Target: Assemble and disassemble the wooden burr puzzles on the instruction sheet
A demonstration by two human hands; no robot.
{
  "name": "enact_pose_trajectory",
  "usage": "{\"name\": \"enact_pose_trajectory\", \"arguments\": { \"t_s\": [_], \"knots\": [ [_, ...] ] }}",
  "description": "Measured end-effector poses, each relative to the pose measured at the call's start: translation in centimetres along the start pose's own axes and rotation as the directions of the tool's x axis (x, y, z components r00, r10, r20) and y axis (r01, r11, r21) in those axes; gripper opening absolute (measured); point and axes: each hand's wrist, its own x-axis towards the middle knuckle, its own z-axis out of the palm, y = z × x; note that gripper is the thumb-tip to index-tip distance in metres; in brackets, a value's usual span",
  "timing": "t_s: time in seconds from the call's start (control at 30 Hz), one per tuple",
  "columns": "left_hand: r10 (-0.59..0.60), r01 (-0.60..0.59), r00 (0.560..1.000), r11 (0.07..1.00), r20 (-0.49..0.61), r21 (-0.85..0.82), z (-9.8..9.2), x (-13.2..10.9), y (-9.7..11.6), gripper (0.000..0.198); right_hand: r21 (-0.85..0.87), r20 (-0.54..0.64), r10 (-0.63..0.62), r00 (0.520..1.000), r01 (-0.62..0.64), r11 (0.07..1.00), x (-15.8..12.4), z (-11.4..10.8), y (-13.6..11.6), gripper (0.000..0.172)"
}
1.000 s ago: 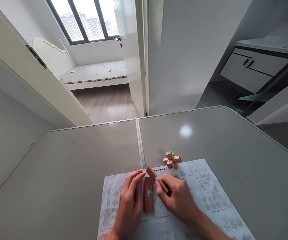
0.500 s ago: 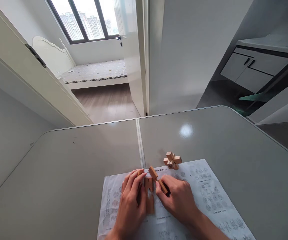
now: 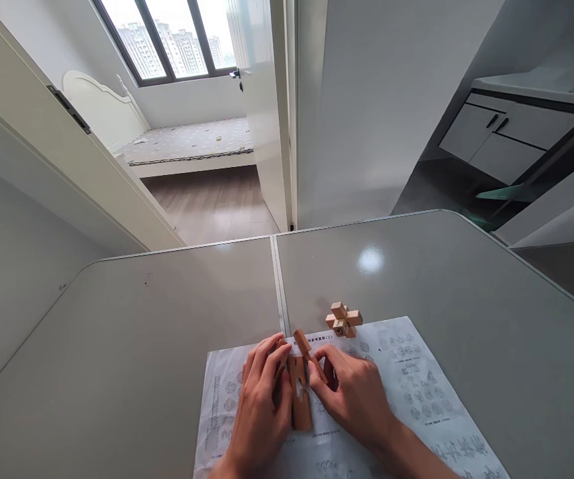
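A printed sheet (image 3: 416, 379) with small drawings lies on the grey table. Between my hands is a flat wooden piece (image 3: 301, 412) with a cut-out in its middle. My left hand (image 3: 261, 399) curls round another wooden piece, mostly hidden behind the fingers, at the left of the flat one. My right hand (image 3: 349, 386) pinches a notched wooden piece (image 3: 302, 342) that slants up and left over the flat piece's right side. Beyond the right hand, an assembled wooden block cross (image 3: 344, 320) stands at the sheet's top edge.
The grey table (image 3: 191, 299) has a pale seam (image 3: 279, 286) running away from me. Past its far edge are an open door (image 3: 261, 120), a bed (image 3: 191, 143) and, at the right, a white cabinet (image 3: 506, 136).
The notched piece in my right hand has turned and shifted slightly left. The flat piece's near end has swung a little to the right. My left hand has barely moved.
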Motion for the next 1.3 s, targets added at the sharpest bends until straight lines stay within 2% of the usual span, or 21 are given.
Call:
{"name": "enact_pose_trajectory", "arguments": {
  "t_s": [0.3, 0.47, 0.9, 1.13, 1.3],
  "knots": [
    [0.002, -0.003, 1.0, 1.0, 0.012, 0.007, -0.1, 0.0, 0.1, 0.04, -0.049, 0.041, -0.029, 0.999, 0.031, 0.998, -0.2, 0.1, 0.3, 0.032],
    [0.01, -0.01, 1.0, 1.0, 0.0, 0.027, -0.1, 0.1, 0.1, 0.039, -0.098, 0.005, -0.061, 0.998, 0.061, 0.993, -0.3, 0.3, 0.4, 0.038],
    [0.042, -0.042, 0.999, 0.997, 0.007, 0.058, -0.2, 0.2, 0.2, 0.038, -0.205, 0.021, -0.087, 0.996, 0.089, 0.975, -0.5, 0.4, 0.3, 0.043],
    [0.136, -0.132, 0.991, 0.984, -0.019, 0.12, -0.4, 0.3, 0.9, 0.035, -0.275, 0.023, -0.091, 0.996, 0.094, 0.957, -0.6, 0.6, 0.2, 0.043],
    [0.233, -0.24, 0.97, 0.963, 0.063, 0.124, -0.8, 0.3, 1.6, 0.036, -0.287, 0.029, -0.082, 0.996, 0.087, 0.954, -0.8, 0.7, 0.2, 0.045]
  ]
}}
